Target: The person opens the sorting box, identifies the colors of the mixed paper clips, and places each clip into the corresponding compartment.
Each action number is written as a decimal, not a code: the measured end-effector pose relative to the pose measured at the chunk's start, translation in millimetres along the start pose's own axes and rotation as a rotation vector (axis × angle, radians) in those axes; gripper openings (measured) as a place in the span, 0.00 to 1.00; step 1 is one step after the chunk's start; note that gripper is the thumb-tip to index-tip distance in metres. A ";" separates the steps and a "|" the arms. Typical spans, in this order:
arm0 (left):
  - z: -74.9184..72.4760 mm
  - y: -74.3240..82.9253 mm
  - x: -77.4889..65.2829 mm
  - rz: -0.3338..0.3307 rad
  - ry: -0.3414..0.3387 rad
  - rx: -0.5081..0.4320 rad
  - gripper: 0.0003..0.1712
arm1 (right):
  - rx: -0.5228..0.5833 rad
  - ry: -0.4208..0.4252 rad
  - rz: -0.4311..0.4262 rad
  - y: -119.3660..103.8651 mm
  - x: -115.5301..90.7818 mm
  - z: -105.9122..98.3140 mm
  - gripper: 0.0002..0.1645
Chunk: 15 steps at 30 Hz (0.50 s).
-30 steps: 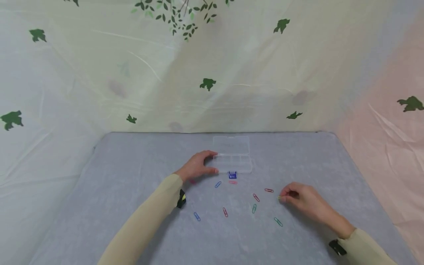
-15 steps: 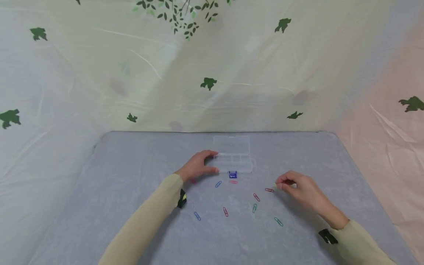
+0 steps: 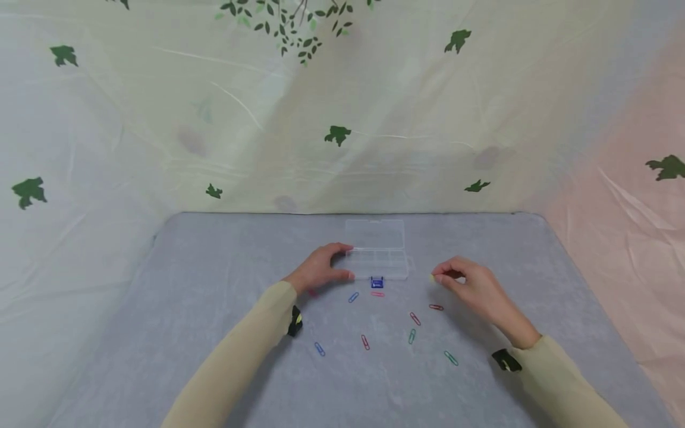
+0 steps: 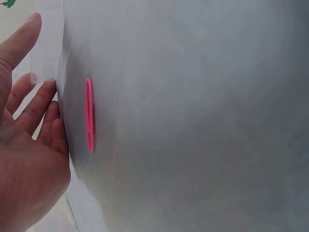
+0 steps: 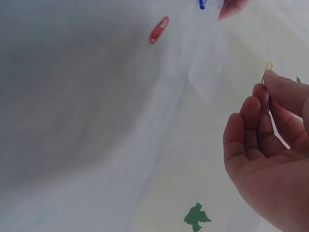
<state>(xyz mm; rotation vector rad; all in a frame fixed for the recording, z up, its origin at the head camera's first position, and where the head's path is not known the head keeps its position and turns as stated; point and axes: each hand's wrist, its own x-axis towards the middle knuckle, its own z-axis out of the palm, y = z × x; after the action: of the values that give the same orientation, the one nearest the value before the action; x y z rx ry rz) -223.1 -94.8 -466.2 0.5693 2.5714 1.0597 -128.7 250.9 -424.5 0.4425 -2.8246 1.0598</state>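
A clear compartment box (image 3: pixel 385 274) lies at the back of the table, its lid (image 3: pixel 374 234) folded back and a blue latch (image 3: pixel 377 282) at its front. My left hand (image 3: pixel 320 267) holds the box's left end, thumb by the front corner and forefinger by the hinge. Between thumb and fingertips, my right hand (image 3: pixel 473 288) pinches a yellow paper clip (image 5: pixel 269 67), raised above the table to the right of the box. A pink paper clip (image 4: pixel 90 116) lies close to the left hand in the left wrist view.
Loose paper clips are scattered in front of the box: blue (image 3: pixel 354 297), pink (image 3: pixel 377 294), red (image 3: pixel 415 318), green (image 3: pixel 451 358) and several others. A grey cloth covers the table (image 3: pixel 214 368). A pale curtain (image 3: pixel 257 148) hangs behind its back edge.
My right hand has moved left and away from me, toward the box, carrying the yellow paper clip. The left hand and the box have stayed in place.
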 end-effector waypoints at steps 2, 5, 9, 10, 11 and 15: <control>0.0 0.7 -0.5 0.003 0.002 -0.001 0.39 | 0.005 0.008 -0.008 -1.5 6.2 1.9 0.03; -0.1 2.0 -1.3 0.015 0.007 -0.007 0.39 | 0.012 0.012 -0.009 -4.4 15.1 4.5 0.03; -0.1 2.3 -1.8 0.022 0.010 -0.011 0.39 | 0.018 0.014 -0.004 -9.5 26.0 7.3 0.03; -0.1 2.2 -2.0 0.019 0.011 -0.012 0.39 | 0.019 0.013 -0.002 -10.5 28.6 8.2 0.04; -0.1 2.0 -2.0 0.019 0.011 -0.011 0.39 | 0.022 0.013 0.001 -11.6 31.2 9.1 0.04; 0.1 1.6 -2.0 0.017 0.012 -0.010 0.39 | 0.019 0.015 0.007 -13.4 41.1 13.5 0.04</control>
<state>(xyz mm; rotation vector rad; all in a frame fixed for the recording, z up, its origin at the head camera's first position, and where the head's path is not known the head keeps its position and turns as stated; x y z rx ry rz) -220.9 -94.7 -464.9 0.5843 2.5746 1.0843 -163.7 222.7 -418.6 0.4247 -2.8076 1.0879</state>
